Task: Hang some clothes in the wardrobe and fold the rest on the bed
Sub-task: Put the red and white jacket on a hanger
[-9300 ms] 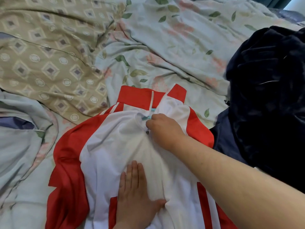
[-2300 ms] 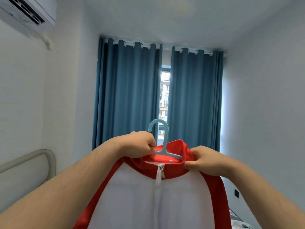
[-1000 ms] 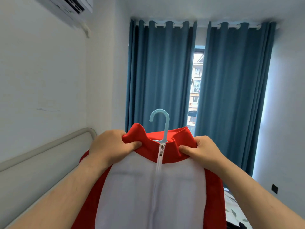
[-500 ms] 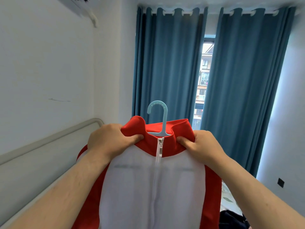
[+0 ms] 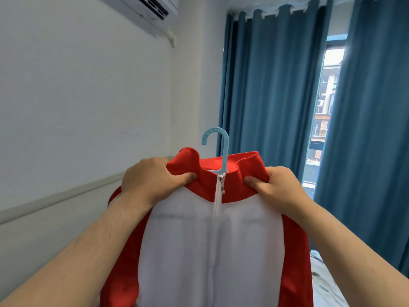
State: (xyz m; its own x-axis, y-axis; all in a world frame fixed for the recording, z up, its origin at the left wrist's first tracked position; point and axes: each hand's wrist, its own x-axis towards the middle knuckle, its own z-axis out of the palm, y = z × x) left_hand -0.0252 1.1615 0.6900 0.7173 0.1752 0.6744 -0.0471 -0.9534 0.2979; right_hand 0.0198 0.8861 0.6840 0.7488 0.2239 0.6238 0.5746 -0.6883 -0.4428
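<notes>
Blue curtains (image 5: 276,107) fill the far wall, parted on a window (image 5: 325,107); air conditioner (image 5: 143,7) sits high on the white wall at left; no wardrobe in view, so hanging looks not yet done. Red-and-white jacket (image 5: 210,251) is held up at chest height in front of the person, zipped closed, front hanging straight, probably so it drapes evenly; left hand (image 5: 150,180) grips the collar on one side, thumb pressed into the red fabric; right hand (image 5: 276,185) pinches the other side the same way, likely keeping the shoulders seated on the hanger. Light blue hanger hook (image 5: 218,140) sticks up through the collar, free to catch a rail; zipper pull (image 5: 222,185) sits at the top.
</notes>
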